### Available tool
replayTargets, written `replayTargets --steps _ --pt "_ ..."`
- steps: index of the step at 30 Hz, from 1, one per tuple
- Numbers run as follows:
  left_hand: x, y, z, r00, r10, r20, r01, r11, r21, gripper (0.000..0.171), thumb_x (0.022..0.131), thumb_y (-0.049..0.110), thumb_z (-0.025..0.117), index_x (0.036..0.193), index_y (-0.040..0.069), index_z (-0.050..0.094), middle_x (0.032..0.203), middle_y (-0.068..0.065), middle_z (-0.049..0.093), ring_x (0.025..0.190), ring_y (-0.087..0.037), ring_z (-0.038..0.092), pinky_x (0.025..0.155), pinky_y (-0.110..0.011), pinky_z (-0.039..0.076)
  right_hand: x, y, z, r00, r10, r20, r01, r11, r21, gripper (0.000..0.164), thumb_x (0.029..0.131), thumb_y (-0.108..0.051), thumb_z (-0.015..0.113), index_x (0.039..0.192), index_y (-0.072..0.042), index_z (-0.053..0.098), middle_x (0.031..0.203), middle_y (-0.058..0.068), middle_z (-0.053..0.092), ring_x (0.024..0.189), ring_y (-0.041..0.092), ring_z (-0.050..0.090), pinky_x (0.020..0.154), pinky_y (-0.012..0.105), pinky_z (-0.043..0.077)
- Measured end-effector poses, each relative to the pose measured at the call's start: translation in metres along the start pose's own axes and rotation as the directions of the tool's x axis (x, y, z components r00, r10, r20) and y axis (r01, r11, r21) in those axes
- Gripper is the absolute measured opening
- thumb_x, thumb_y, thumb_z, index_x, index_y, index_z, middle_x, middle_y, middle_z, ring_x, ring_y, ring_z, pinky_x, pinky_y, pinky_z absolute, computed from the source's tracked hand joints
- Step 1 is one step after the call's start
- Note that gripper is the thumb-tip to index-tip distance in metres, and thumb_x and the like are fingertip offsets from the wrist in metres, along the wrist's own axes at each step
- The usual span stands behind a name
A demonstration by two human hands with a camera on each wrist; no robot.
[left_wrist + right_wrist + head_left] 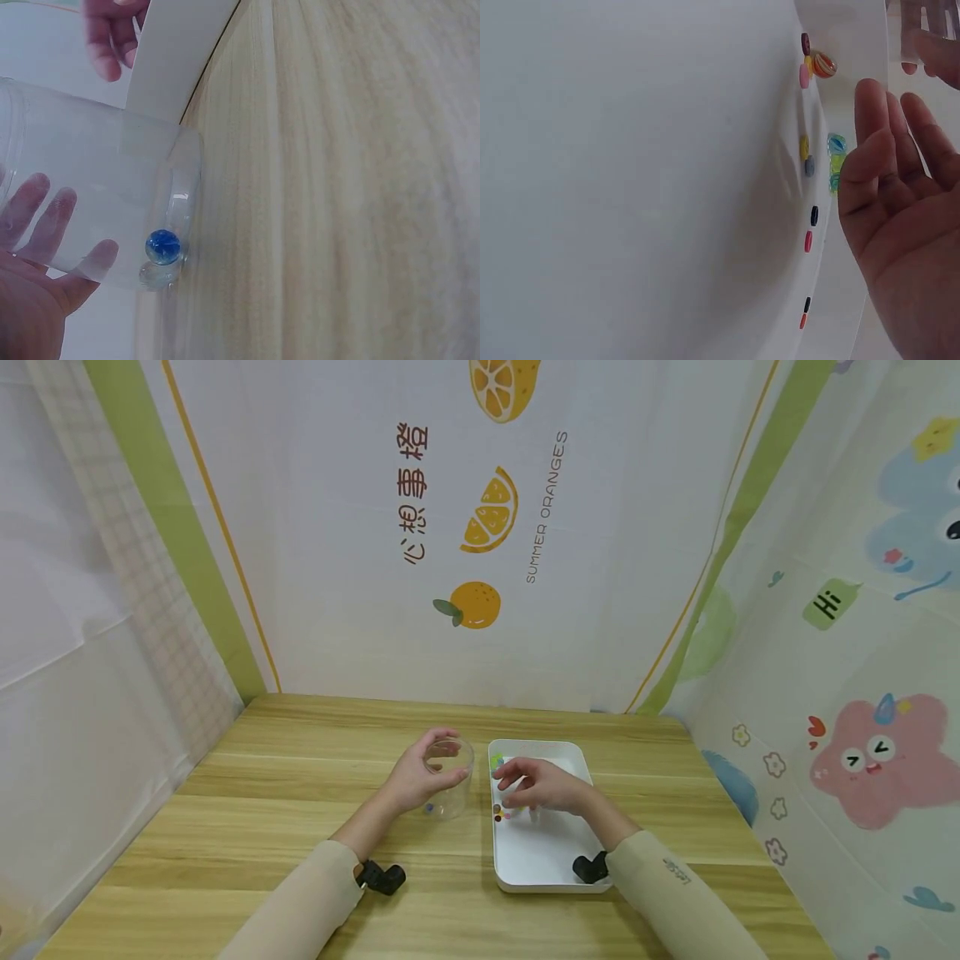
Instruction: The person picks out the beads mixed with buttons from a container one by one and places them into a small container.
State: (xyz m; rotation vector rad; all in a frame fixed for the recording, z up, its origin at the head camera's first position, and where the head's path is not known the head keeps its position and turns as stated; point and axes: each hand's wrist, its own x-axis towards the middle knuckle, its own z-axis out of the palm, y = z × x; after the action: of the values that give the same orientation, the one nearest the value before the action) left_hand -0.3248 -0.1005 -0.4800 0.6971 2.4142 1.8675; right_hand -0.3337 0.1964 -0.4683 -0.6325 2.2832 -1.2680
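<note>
My left hand (420, 777) grips a clear plastic jar (453, 797), fingers and thumb curled round its wall. Upright, the jar stands on the wooden table, left of a white tray (536, 860). A blue marble (163, 247) lies at the jar's bottom; the clear round shape below it may be a reflection. Over the tray hovers my right hand (551, 787), palm and loosely bent fingers showing in the right wrist view, with nothing visible between them. Near its fingers, along the tray's side, are an orange-striped marble (824, 64), a pink button (805, 76) and teal-green glassy pieces (836, 161).
Further small buttons, including a red button (808, 241) and a black button (814, 216), are spread along the tray. The tray's raised rim (492, 852) runs between jar and right hand. Printed cloth (337, 635) hangs behind the wooden table (300, 752) and at both sides.
</note>
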Motion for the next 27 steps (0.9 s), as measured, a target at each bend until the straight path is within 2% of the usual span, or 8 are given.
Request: replayTargets --steps 6,14,27 --pt "0.0 0.001 0.0 1.0 -0.002 0.002 0.002 1.0 0.01 0.064 0.096 0.02 0.084 0.151 0.013 0.053 0.15 -0.02 0.064 0.143 -0.042 0.06 0.117 -0.066 0.05 0.003 0.002 0.002 0.999 0.043 0.029 -0.041 0.997 -0.061 0.035 0.098 -0.025 0.082 0.129 -0.013 0.072 0.114 0.001 0.074 0.091 0.013 0.071 0.069 0.027 0.052" --pt "0.0 0.0 -0.001 1.0 -0.004 0.003 0.004 1.0 0.014 0.063 0.096 0.02 0.084 0.151 0.014 0.053 0.149 -0.02 0.064 0.143 -0.041 0.06 0.117 -0.066 0.049 0.007 0.003 0.004 0.997 0.056 0.048 -0.051 0.993 -0.103 0.025 0.098 -0.022 0.081 0.12 -0.014 0.074 0.105 -0.001 0.075 0.085 0.014 0.067 0.068 0.028 0.05" --pt "0.0 0.001 0.001 1.0 -0.013 -0.007 0.013 1.0 0.01 0.063 0.095 0.019 0.084 0.151 0.014 0.053 0.149 -0.021 0.064 0.143 -0.041 0.061 0.118 -0.067 0.048 0.012 0.011 0.008 0.995 0.081 0.055 -0.074 0.989 -0.128 0.019 0.095 -0.012 0.084 0.113 -0.013 0.076 0.097 -0.004 0.075 0.078 0.011 0.057 0.063 0.024 0.044"
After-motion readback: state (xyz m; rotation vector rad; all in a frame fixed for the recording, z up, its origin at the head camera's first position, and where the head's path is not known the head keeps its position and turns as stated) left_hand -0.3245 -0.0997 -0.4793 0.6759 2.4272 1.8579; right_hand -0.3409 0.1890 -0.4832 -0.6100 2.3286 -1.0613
